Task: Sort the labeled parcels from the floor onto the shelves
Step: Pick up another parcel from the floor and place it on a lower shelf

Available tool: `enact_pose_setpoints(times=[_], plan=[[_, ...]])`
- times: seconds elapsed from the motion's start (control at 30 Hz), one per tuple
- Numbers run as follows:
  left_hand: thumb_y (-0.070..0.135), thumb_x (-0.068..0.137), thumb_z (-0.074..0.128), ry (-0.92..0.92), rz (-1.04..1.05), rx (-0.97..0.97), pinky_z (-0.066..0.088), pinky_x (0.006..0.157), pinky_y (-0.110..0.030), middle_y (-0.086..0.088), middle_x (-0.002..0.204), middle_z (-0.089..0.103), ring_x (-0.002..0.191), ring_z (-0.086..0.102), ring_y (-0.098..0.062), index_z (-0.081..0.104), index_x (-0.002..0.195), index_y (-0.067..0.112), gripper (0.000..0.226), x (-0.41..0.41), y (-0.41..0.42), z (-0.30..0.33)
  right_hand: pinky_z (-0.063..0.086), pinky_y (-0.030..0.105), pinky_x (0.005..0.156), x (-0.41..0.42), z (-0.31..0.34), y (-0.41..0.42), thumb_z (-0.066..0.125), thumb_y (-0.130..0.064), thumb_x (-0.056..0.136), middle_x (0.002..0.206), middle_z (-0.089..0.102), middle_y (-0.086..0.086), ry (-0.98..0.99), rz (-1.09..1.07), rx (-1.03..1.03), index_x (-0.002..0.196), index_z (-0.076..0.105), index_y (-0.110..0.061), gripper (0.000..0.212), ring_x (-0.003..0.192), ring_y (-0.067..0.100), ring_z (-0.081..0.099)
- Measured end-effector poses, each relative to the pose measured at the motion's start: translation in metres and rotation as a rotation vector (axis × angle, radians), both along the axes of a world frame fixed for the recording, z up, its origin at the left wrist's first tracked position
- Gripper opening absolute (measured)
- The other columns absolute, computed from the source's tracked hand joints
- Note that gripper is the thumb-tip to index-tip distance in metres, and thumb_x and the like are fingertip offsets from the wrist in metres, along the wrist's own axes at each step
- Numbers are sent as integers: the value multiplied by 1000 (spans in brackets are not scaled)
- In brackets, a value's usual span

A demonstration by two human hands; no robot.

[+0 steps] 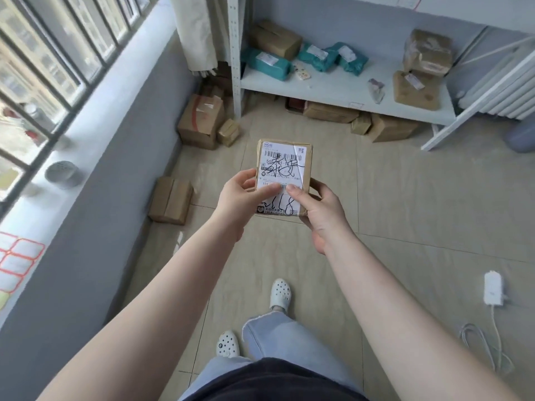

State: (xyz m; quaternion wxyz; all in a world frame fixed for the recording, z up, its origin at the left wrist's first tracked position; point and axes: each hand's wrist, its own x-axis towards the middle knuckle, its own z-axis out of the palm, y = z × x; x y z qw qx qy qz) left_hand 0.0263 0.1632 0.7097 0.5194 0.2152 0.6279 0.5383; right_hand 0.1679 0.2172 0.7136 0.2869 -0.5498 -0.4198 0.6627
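Both hands hold a small brown cardboard parcel with a white scribbled shipping label (284,176) above the tiled floor (405,215): left hand (242,195) grips its left edge, right hand (321,208) its lower right corner. The white metal shelf (347,91) stands ahead.

- Shelf board (333,89), beyond the fingertips: one cardboard box (275,39), three teal mailers (269,64), two brown wrapped parcels (417,89), one small clear bag (376,91).
- Floor (405,204), left of the fingers: a flat box (170,199) by the wall; a large box (201,121) with a small box (228,132) beside it.
- Floor under the shelf board: several cartons (388,128).
- Floor, right of the fingers: white adapter (493,288) with cable.
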Motion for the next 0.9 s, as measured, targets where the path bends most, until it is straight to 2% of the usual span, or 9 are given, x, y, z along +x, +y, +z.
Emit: enact_pose_setpoints(times=[0.1,0.2,0.27,0.4,0.53,0.63,0.77,0.9], plan=[[14,81,78,18,-26,-25,56,65,-17,-6,109,75,78,74,-8,63,127,11,49,12,43,-3,50,31,86,13,-6,40,80,-26,74,110,75,4,-8,-19,-15,131,54,-18,64,101,20,71],[13,82,77,34,-49,-27,54,62,-14,-4,108,76,74,74,-5,64,126,11,46,21,87,-1,50,40,98,24,-8,82,81,-29,73,110,74,4,-21,-36,-14,132,53,-18,67,102,20,70],[12,83,76,45,-72,-22,54,63,-14,-3,107,77,75,74,-5,66,124,11,43,25,113,3,49,38,98,29,-5,106,80,-29,73,110,74,3,-29,-37,-9,132,53,-19,66,101,18,70],[9,84,74,35,-70,-13,55,63,-15,-3,105,77,74,74,-6,69,121,10,37,30,155,9,49,26,77,32,1,149,79,-27,76,110,73,2,-14,-26,-7,132,53,-18,63,90,12,69],[11,84,75,37,-71,-24,56,66,-16,2,100,79,79,74,-8,70,118,13,35,22,189,9,47,23,69,23,4,184,79,-26,76,112,73,3,-12,-33,-23,132,53,-17,62,89,13,69],[13,83,75,46,-77,-35,55,70,-17,5,98,79,80,74,-7,71,117,15,34,8,218,6,49,24,71,10,1,211,79,-24,76,111,73,5,-4,-44,-36,131,53,-15,62,90,15,70],[11,83,75,16,-85,-48,57,85,-30,-1,106,78,90,74,-15,69,121,12,39,-19,262,-1,49,24,70,-16,-2,255,79,-22,76,111,73,5,-16,-44,-42,131,53,-15,61,88,15,70],[9,82,75,-1,-83,-36,57,88,-32,-3,108,77,92,74,-18,68,122,11,40,-57,311,-2,54,29,83,-53,-1,304,79,-20,76,110,73,7,-35,-31,-34,131,53,-14,61,94,19,71]])
